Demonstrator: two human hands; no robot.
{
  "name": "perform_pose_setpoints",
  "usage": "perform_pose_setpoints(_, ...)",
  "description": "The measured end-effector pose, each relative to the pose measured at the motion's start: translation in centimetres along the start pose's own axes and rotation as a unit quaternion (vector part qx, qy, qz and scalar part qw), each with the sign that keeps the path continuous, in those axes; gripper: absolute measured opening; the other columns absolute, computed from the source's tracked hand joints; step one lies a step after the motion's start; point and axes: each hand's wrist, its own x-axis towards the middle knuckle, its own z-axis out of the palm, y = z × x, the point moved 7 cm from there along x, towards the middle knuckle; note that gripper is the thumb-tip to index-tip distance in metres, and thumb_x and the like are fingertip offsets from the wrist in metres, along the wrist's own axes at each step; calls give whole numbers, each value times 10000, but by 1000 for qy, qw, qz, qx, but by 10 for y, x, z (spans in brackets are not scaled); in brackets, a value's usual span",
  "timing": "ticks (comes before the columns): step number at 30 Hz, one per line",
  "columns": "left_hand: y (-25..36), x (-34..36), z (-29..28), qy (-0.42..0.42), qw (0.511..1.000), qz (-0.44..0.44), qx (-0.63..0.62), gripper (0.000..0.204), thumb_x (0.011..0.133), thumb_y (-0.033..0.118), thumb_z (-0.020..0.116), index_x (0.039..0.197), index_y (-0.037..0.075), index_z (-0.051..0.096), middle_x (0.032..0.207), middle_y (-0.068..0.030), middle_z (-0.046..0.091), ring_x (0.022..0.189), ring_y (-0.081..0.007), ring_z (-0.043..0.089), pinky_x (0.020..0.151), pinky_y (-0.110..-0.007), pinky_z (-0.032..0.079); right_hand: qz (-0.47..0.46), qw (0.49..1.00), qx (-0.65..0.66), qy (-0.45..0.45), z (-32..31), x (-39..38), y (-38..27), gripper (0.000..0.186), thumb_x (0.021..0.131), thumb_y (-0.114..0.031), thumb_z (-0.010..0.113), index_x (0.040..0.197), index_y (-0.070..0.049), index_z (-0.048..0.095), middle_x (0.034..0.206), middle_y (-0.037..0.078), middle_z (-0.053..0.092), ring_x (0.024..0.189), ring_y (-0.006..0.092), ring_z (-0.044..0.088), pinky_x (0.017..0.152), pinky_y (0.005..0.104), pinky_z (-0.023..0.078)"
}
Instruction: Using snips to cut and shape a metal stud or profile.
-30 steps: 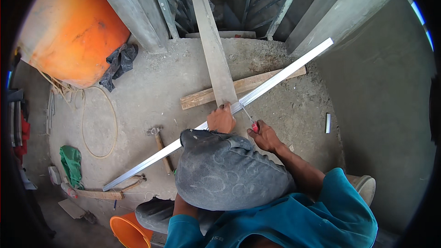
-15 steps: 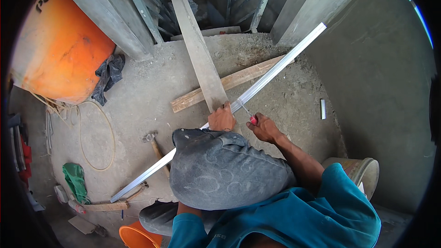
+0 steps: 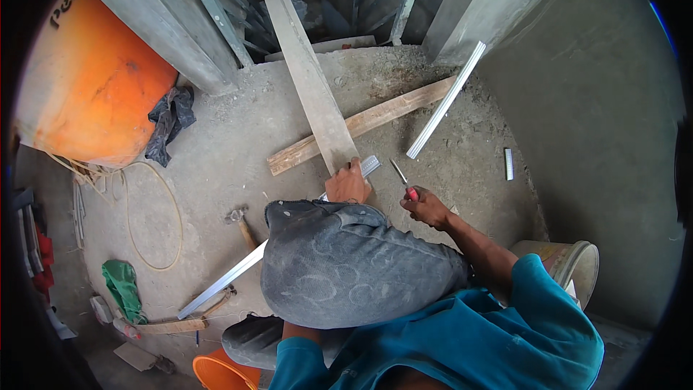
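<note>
I'm watching a person cut what looks like thin metal. Near the middle of the frame, the left hand [image 3: 348, 183] is curled over the long metal strip [image 3: 224, 287] and seems to pin it on the grey board [image 3: 307, 72]. I can't see those fingertips. The strip goes under the bent knee [image 3: 336, 260] and comes out at the lower left. Just right of center, the right hand [image 3: 426, 209] is closed around a red-handled tool [image 3: 413, 193], and its tip is in the air, touching nothing. A shorter metal piece [image 3: 446, 100] is apart at the upper right, over the wooden plank [image 3: 382, 119].

To do this well, I think the strip should be pressed flat so it can't wobble. The left fingers should sit back from the end, because cut metal can be sharp. The tip should point away from the knee and the other hand. Small, slow pulls are likely safer than one big yank. It's good to look at the end for rough bits before touching it.
</note>
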Motion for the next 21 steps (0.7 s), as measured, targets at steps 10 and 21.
perform_pose_setpoints(10,-1,7,-148,40,999,28,8,419,710,253,706,1071,62,611,1023,-198,672,937,-420,631,817,-487,503,-231,939,256,22,2,13,-168,361,821,-196,758,1069,-27,557,917,69,632,722,125,583,572,279,472)
perform_pose_setpoints(21,-142,-170,-181,618,652,-235,-371,759,776,243,788,1381,72,362,1402,-193,403,1252,-380,457,1064,-488,378,-357,896,245,-95,59,34,-299,339,819,-66,715,1116,-28,556,936,31,576,776,121,556,630,272,451)
